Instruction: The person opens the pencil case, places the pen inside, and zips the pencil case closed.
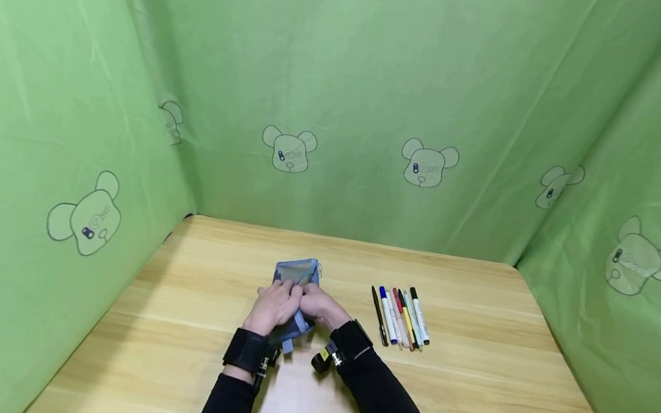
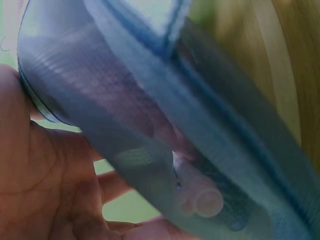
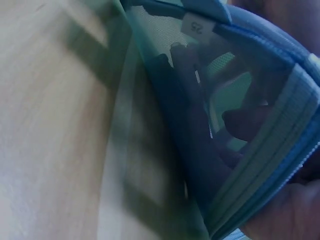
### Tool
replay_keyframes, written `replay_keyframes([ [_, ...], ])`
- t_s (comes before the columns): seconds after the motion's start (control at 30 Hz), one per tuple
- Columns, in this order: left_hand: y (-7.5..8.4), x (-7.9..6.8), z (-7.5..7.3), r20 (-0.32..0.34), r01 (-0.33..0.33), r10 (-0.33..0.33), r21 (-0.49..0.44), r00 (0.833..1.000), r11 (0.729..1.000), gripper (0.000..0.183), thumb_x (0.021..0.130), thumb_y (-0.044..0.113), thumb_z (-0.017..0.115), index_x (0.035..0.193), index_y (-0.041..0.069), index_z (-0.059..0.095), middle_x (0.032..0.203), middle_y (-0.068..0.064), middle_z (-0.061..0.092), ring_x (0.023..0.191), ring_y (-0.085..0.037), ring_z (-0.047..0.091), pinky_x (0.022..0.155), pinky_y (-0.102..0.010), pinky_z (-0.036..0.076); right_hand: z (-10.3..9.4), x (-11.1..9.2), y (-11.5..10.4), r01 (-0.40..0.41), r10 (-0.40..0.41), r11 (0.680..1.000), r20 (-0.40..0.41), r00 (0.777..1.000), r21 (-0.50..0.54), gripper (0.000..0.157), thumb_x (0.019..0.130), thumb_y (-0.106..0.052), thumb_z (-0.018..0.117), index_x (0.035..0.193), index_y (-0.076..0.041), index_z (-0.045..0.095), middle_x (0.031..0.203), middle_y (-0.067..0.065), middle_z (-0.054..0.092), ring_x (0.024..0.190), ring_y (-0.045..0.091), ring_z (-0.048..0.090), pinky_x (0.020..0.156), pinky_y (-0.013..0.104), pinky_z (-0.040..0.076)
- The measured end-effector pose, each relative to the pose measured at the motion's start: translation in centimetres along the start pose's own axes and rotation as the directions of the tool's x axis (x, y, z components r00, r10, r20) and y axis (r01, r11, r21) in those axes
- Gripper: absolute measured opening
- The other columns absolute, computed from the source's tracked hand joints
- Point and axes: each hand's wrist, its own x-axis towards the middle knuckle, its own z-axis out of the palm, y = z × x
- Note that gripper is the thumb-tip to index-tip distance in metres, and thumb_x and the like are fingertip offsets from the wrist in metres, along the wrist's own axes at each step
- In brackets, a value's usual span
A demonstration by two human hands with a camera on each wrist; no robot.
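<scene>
Black sleeves (image 1: 383, 390), left hand (image 1: 271, 306) gripping blue mesh pouch (image 1: 295, 271), right hand (image 1: 321, 305) at opening, grip unclear.

A pale, round-ended object (image 2: 207, 203) inside the blue see-through mesh pouch (image 1: 297, 268) is blurred; right of the pouch, slim multicoloured pens (image 1: 407, 318) bear unreadably small markings.

- Two hands for you here, left hand (image 1: 272, 305) and right hand (image 1: 318, 303)!
- One pouch (image 1: 297, 265) in play!
- Pens (image 1: 388, 315) now: you can pick out seven on the table, packed so closely an eighth might hide!
- One table (image 1: 495, 334) before you!
- Two sleeves (image 1: 384, 391), two wristbands (image 1: 245, 349) on you!
- Bears (image 1: 290, 156), and you've got six, some folded partly away!
</scene>
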Motion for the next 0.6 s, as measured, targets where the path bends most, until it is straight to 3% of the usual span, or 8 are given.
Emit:
replay_keyframes([
  [0.2, -0.09, -0.02, 0.03, 0.011, 0.007, -0.007, -0.001, 1.0, 1.0, 0.055, 0.107, 0.032, 0.027, 0.135, -0.003, 0.06, 0.143, -0.026, 0.058, 0.135, -0.044, 0.052, 0.106, -0.073, 0.035, 0.04, 0.02, 0.17, -0.015, 0.015, 1.0, 0.025, 1.0, 0.02, 0.006, 0.085, -0.001, 0.06, 0.085, -0.001, 0.066, 0.073, -0.003, 0.049, 0.071, 0.011, 0.053, 0.062, 0.019, 0.046],
  [0.5, -0.15, -0.01, -0.06, 0.009, 0.009, -0.009, -0.014, 1.0, 1.0, 0.056, 0.106, 0.031, 0.026, 0.135, -0.004, 0.06, 0.142, -0.027, 0.058, 0.135, -0.043, 0.052, 0.106, -0.071, 0.035, -0.14, -0.08, -0.04, -0.028, 0.027, 0.999, 0.035, 0.999, 0.029, 0.027, 0.083, 0.004, 0.05, 0.062, -0.014, 0.053, 0.053, -0.01, 0.035, 0.049, 0.004, 0.036, 0.048, 0.017, 0.031],
  [0.6, -0.15, -0.07, -0.03, 0.007, 0.013, -0.013, -0.019, 1.0, 1.0, 0.055, 0.106, 0.031, 0.027, 0.133, -0.003, 0.06, 0.141, -0.027, 0.059, 0.134, -0.043, 0.053, 0.107, -0.072, 0.034, -0.19, -0.2, -0.08, -0.034, 0.033, 0.998, 0.037, 0.999, 0.043, 0.027, 0.081, 0.005, 0.049, 0.063, -0.014, 0.055, 0.053, -0.011, 0.037, 0.049, 0.004, 0.039, 0.049, 0.017, 0.033],
])
